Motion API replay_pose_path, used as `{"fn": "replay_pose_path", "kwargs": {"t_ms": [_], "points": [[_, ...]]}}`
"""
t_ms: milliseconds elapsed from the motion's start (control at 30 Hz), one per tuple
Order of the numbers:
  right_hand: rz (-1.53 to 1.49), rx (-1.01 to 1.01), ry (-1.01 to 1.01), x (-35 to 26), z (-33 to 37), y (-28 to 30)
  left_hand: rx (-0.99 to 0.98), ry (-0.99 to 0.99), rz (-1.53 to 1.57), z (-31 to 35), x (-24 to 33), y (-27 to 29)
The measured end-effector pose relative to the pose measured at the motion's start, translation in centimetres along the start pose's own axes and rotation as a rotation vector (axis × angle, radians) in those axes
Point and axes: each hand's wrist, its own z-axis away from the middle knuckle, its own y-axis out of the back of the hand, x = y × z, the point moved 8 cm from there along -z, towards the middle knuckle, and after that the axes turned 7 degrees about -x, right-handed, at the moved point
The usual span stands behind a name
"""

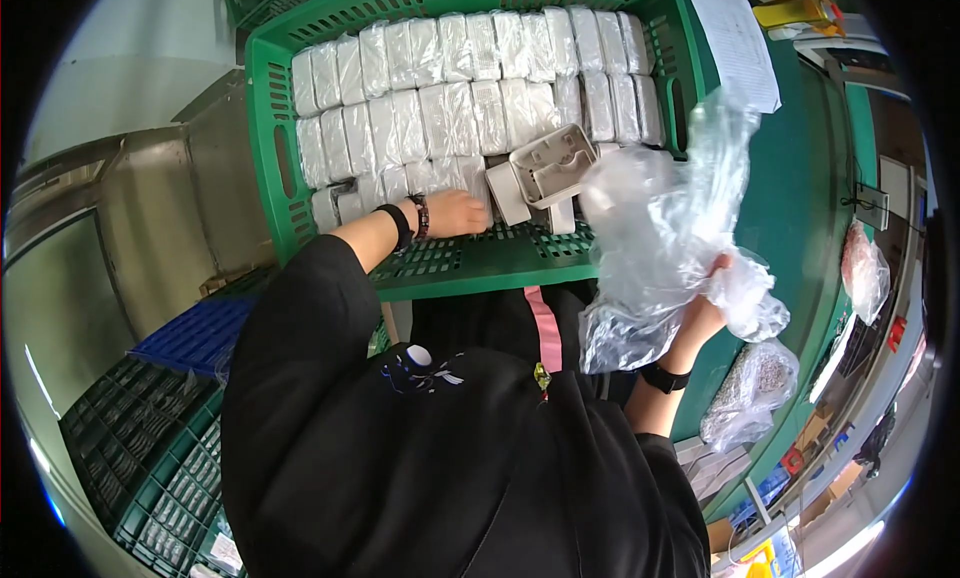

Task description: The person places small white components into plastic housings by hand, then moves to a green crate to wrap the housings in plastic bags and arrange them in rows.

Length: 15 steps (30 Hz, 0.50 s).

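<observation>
My left hand (458,214) reaches into a green plastic crate (470,276). Its fingers are bent round the near end of a plastic-wrapped white box (474,181) at the end of the front row. Just right of that hand lie a beige plastic housing (553,168), hollow side up, and another beige piece (508,194) tilted beneath it. My right hand (708,300) is closed on a crumpled bundle of clear plastic bags (650,218), which hangs over the crate's right front corner. The bags cover part of the fingers.
Two full rows of wrapped white boxes (430,50) stand behind the front one. A printed sheet (735,43) and a clear bag of small parts (752,390) lie on the green table (790,188) to the right. Blue (195,335) and dark green crates (130,438) are stacked at left.
</observation>
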Motion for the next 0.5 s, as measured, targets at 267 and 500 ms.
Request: {"fn": "replay_pose_path", "kwargs": {"t_ms": [267,500], "points": [[-0.014,-0.418,0.067,0.6,2.9,-5.0,0.433,0.259,0.212,1.3,0.3,10.5],[-0.357,-0.790,0.108,-9.7,5.0,-11.1,0.298,0.619,0.344,2.5,-3.3,10.6]]}}
